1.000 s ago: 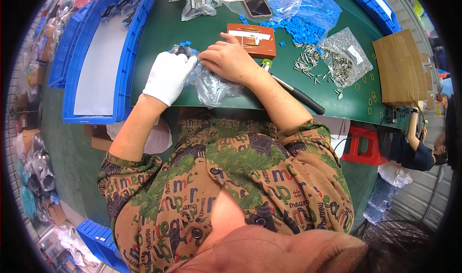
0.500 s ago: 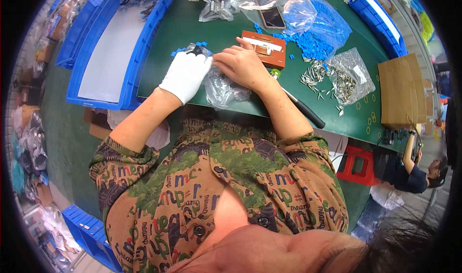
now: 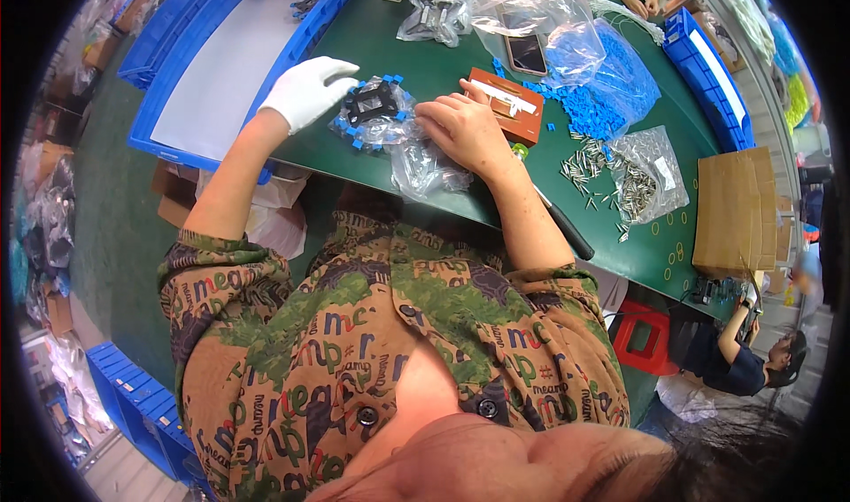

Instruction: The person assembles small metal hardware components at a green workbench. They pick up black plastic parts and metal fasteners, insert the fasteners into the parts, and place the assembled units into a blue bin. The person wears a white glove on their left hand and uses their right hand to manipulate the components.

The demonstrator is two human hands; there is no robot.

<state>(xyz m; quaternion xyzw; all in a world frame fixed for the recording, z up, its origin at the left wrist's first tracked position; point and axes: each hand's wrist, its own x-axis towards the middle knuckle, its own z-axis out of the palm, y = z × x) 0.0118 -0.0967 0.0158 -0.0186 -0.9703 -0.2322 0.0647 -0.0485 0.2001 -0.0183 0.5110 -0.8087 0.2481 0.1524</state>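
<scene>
A black rectangular part (image 3: pixel 371 104) with several small blue pieces around its edge lies on clear plastic on the green table. My left hand (image 3: pixel 310 93), in a white glove, is raised just left of the part; its thumb and fingers are apart with nothing between them. To the right of the part is my bare right hand (image 3: pixel 467 132), fingers bent and tips close together beside the plastic. What they pinch, if anything, is hidden. A crumpled clear bag (image 3: pixel 423 171) lies below that hand. Beyond it sits a reddish-brown box (image 3: pixel 524 128) with a white strip on top.
A blue tray (image 3: pixel 208 77) with a white liner stands at left. Behind are a phone (image 3: pixel 527 55), a heap of blue pieces (image 3: pixel 593 104) and bagged parts (image 3: pixel 438 15). Metal pins (image 3: pixel 589 170), a black-handled tool (image 3: pixel 567 227) and a cardboard box (image 3: pixel 733 210) are at right. Other people work nearby.
My left hand has let go of the black part and moved up and left, its fingers spreading. The part now shows fully. My right hand stays beside it.
</scene>
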